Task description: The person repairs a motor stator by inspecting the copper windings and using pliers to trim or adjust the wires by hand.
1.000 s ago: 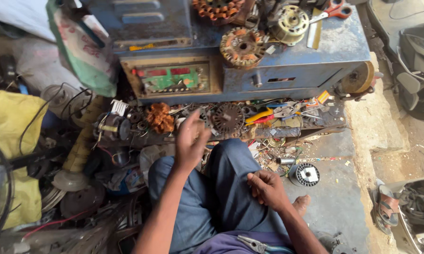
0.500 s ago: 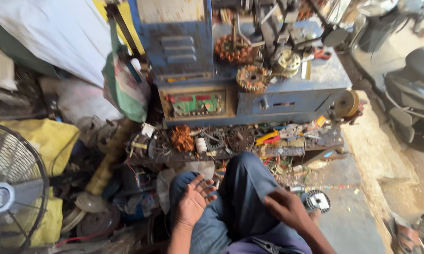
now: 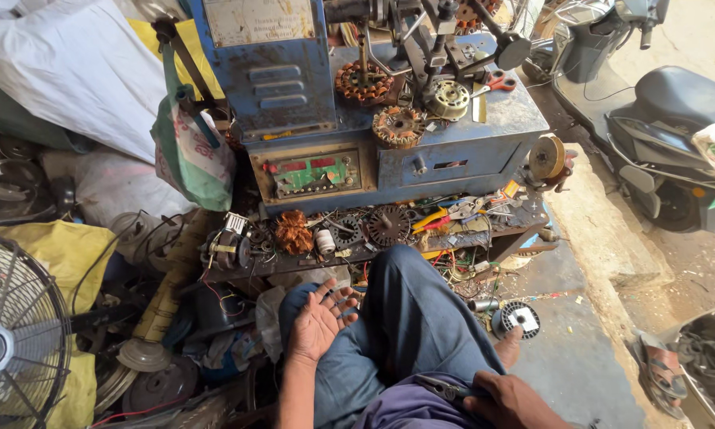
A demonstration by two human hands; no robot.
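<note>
From the head camera, the left hand [image 3: 317,319] rests palm up on the left knee of the blue trousers [image 3: 409,318], fingers spread apart and holding nothing. The right hand [image 3: 510,400] lies low at the lap, beside a dark tool [image 3: 446,388] at the waist; whether its fingers grip anything cannot be told.

Just past the knees a low shelf [image 3: 452,238] crowds in, littered with a copper coil [image 3: 294,231], a small white spool [image 3: 325,241], a dark stator ring [image 3: 388,226] and yellow-handled pliers [image 3: 433,219]. Behind it stands a blue winding machine [image 3: 460,155], carrying wound stators [image 3: 397,125] on top. A green and white bag [image 3: 186,159] hangs at the machine's left, its contents hidden.

A wire spool [image 3: 518,318] sits on the grey concrete floor [image 3: 580,357] by a bare foot [image 3: 506,349]. A fan cage [image 3: 16,334] stands far left, a parked scooter [image 3: 659,119] at right.
</note>
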